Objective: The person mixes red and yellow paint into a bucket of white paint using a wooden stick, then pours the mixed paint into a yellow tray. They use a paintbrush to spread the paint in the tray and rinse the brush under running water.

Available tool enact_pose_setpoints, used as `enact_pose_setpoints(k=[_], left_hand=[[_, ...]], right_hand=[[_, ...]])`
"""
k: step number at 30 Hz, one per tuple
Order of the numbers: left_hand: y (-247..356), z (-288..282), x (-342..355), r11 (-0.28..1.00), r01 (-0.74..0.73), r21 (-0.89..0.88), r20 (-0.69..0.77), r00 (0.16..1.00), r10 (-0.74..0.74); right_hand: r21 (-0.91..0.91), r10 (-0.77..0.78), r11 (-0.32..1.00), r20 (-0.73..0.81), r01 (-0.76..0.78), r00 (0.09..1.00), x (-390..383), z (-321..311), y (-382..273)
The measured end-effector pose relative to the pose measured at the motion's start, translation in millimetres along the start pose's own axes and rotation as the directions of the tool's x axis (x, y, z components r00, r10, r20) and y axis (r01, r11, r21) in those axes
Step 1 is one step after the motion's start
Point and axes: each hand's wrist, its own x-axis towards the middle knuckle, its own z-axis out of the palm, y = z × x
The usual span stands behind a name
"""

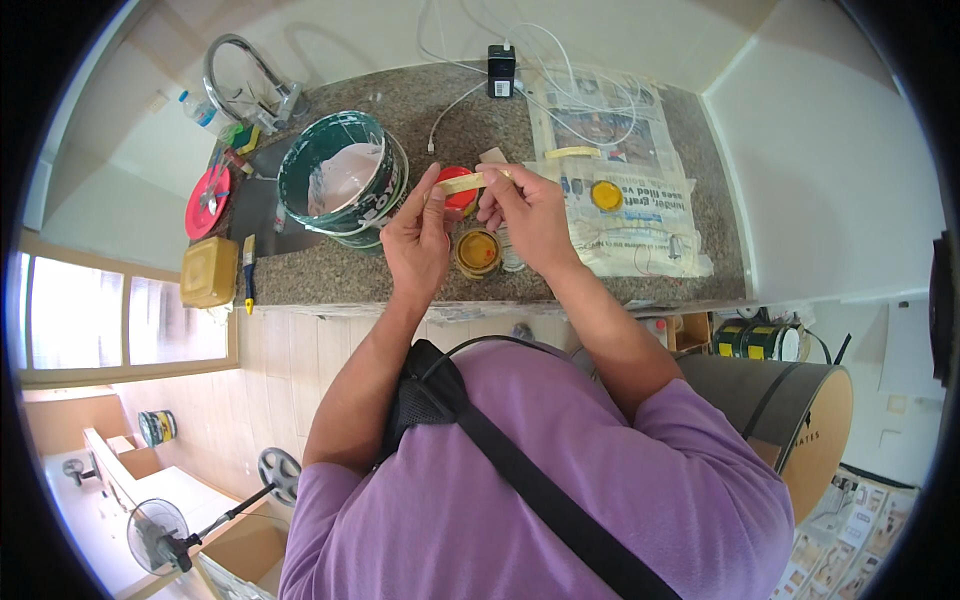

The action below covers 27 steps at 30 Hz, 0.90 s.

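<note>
A person's hands work just right of a green bucket [300, 160], the left hand [418, 240] and right hand [532, 218] each pinching one end of a pale yellow strip [462, 184], thumbs closed on fingers. A similar yellow piece [572, 152] already lies on newspaper [625, 235] farther right of the bucket; the held strip has yet to be set down. An open jar [478, 254], right of the bucket, sits near the front edge of the counter [420, 105], leaving little room on that side. Sideways room looks tight at the bucket, freer away from it over the newspaper; a white cable [455, 105] crosses bare stone beyond and right of the bucket.
</note>
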Motion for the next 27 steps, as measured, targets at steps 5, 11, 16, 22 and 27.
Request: enact_pose_setpoints(k=[5, 11, 16, 22, 27], left_hand=[[-24.3, -17.5, 3.7, 0.975, -0.156, 0.161, 0.155, 0.979, 0.131], [-73.2, -29.5, 12.7, 0.811, -0.151, 0.565, 0.271, 0.963, -0.009], [-90.6, -17.4, 34.0, 0.805, -0.159, 0.572, 0.276, 0.961, -0.006], [-101.1, -13.5, 48.6, 0.849, -0.095, 0.520, 0.303, 0.950, -0.079], [-112.4, -5.1, 47.0, 0.875, -0.043, 0.483, 0.244, 0.966, -0.088]], right_hand=[[0.051, 0.100, 0.994, 0.033, -0.101, 0.994, 3.8, -33.2, -2.0], [0.073, 0.135, 0.989, -0.051, -0.131, 0.990, 3.4, -67.8, 8.2], [0.085, 0.145, 0.987, -0.076, -0.138, 0.987, 0.3, -71.7, 5.6], [0.090, 0.154, 0.986, -0.122, -0.144, 0.981, -2.6, -86.4, 4.8], [0.096, 0.162, 0.984, -0.150, -0.149, 0.975, -4.5, -92.9, 9.0]])
